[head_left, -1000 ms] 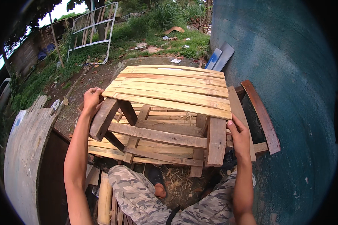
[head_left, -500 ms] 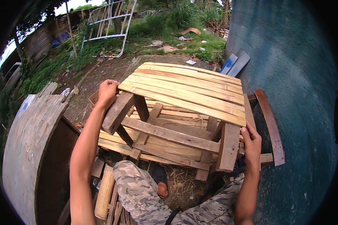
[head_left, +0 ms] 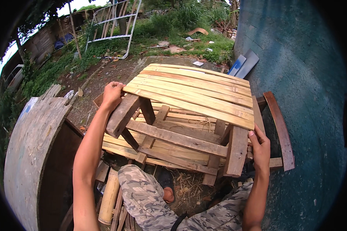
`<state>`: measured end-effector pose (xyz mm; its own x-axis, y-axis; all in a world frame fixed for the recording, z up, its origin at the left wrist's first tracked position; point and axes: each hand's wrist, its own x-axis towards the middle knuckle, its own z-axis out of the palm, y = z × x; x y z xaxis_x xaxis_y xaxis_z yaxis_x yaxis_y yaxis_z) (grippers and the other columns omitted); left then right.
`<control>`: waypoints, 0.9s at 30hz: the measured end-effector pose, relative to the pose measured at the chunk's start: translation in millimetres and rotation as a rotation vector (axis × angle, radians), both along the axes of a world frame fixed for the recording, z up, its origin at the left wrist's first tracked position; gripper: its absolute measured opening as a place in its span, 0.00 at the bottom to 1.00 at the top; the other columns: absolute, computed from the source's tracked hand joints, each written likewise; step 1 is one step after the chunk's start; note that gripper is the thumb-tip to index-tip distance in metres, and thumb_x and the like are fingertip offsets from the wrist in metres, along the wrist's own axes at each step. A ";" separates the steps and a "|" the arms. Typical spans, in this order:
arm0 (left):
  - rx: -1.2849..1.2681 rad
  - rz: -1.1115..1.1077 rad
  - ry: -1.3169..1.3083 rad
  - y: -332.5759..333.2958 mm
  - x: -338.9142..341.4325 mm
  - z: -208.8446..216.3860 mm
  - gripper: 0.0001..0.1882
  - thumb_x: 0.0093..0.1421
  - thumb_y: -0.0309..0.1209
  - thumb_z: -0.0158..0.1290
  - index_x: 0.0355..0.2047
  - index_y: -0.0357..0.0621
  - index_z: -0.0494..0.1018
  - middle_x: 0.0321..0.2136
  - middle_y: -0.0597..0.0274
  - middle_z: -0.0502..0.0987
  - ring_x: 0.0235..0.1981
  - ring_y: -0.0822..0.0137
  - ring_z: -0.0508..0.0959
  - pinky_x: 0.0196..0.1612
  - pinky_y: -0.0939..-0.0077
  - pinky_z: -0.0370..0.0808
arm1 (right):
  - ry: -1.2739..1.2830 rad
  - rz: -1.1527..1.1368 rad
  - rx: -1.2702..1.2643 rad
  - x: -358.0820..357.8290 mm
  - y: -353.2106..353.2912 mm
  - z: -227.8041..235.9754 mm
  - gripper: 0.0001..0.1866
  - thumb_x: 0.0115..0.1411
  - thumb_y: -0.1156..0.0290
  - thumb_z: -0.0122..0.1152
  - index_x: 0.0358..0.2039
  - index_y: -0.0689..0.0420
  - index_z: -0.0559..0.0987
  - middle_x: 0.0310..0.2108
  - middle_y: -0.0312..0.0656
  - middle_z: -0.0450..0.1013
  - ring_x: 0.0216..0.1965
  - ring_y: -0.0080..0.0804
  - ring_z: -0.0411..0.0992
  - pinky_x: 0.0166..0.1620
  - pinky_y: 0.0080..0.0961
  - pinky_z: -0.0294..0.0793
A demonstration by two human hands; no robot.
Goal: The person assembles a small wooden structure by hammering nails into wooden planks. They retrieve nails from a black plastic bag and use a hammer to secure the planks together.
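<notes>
A low wooden bench frame [head_left: 177,138] of worn dark timber stands tilted before me, with a row of pale bamboo slats [head_left: 192,90] across its top. At the near left corner, my left hand [head_left: 113,95] is closed, its fingertips pinching the left end of the nearest bamboo slat [head_left: 204,111]. My right hand [head_left: 260,148] grips that slat's right end, thumb at the corner and fingers partly hidden behind it. Under the frame lies another slatted bamboo panel [head_left: 173,152] with wooden crosspieces.
A weathered board [head_left: 34,142] stands at left, near a thick bamboo piece [head_left: 109,198] and wood strips by my leg. A blue-green wall [head_left: 297,77] rises at right, with a reddish-brown plank [head_left: 278,131] close to it. Behind are a white metal frame [head_left: 129,36] and grass.
The picture has shifted very slightly. Both hands keep their places at the two ends of the nearest slat.
</notes>
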<state>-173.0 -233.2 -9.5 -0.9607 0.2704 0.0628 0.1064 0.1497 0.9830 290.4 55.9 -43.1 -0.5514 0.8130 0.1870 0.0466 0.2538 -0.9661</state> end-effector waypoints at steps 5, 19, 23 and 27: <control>-0.039 -0.005 0.020 -3.6 -7.9 -4.0 0.12 0.72 0.32 0.51 0.49 0.36 0.71 0.44 0.55 0.83 0.39 0.69 0.82 0.46 0.72 0.79 | 0.029 0.028 -0.010 0.0 -1.6 0.4 0.26 0.70 0.66 0.59 0.66 0.62 0.72 0.56 0.45 0.76 0.50 0.26 0.76 0.46 0.23 0.79; 0.051 -0.001 0.009 -4.3 -19.9 -11.6 0.13 0.72 0.30 0.51 0.51 0.33 0.71 0.44 0.51 0.83 0.40 0.65 0.83 0.43 0.72 0.81 | 0.104 0.004 -0.061 -1.6 -3.7 -5.7 0.28 0.69 0.66 0.61 0.66 0.66 0.71 0.50 0.41 0.78 0.44 0.20 0.75 0.44 0.19 0.76; 0.028 -0.008 0.006 -3.8 -18.4 -10.0 0.12 0.72 0.30 0.50 0.50 0.34 0.71 0.43 0.53 0.83 0.39 0.65 0.83 0.43 0.72 0.80 | 0.088 0.019 -0.049 -1.2 -4.6 -1.1 0.28 0.69 0.66 0.61 0.66 0.66 0.71 0.50 0.41 0.78 0.44 0.21 0.75 0.44 0.19 0.76; 0.013 -0.021 -0.011 -4.7 -17.3 -8.5 0.12 0.72 0.31 0.50 0.50 0.34 0.71 0.43 0.54 0.83 0.39 0.66 0.83 0.44 0.72 0.80 | 0.080 0.015 -0.057 -1.6 -4.8 -0.8 0.28 0.69 0.66 0.61 0.65 0.66 0.71 0.50 0.41 0.78 0.44 0.20 0.75 0.44 0.19 0.76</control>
